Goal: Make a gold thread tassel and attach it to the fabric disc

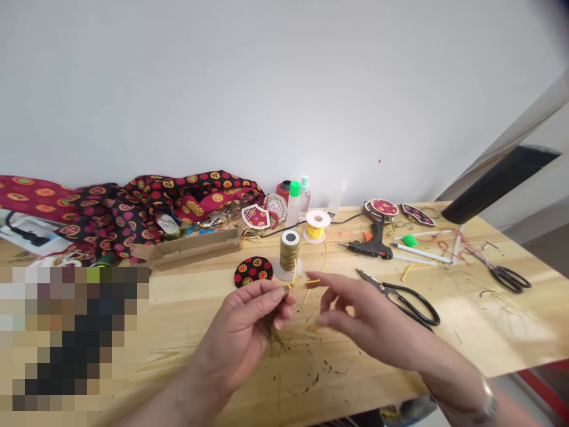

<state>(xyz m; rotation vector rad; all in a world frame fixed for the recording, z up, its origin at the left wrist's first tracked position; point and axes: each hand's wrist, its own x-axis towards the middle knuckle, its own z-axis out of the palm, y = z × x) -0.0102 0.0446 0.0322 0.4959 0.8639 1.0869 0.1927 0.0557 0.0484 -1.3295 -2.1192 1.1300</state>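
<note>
My left hand (242, 323) is closed in a pinch around the top of an olive-green thread tassel (276, 339), whose loose strands hang below the fingers. A thin yellow cord (304, 282) is looped at the tassel's top, and its end sticks out to the right. Just right of it is my right hand (367, 311), thumb and fingers apart, the index fingertip close to the cord's end; whether it touches is unclear. Behind the hands stand a spool of olive thread (290, 249) and a white spool of yellow cord (316, 228). A round patterned fabric piece (253, 271) lies beside them.
Black-handled scissors (413, 302) lie partly under my right forearm. Farther right are a glue gun (371, 243), a white pen (422, 253) and a second pair of scissors (507, 276). Patterned cloth (128, 207) and a cardboard tray (191, 249) are at the left.
</note>
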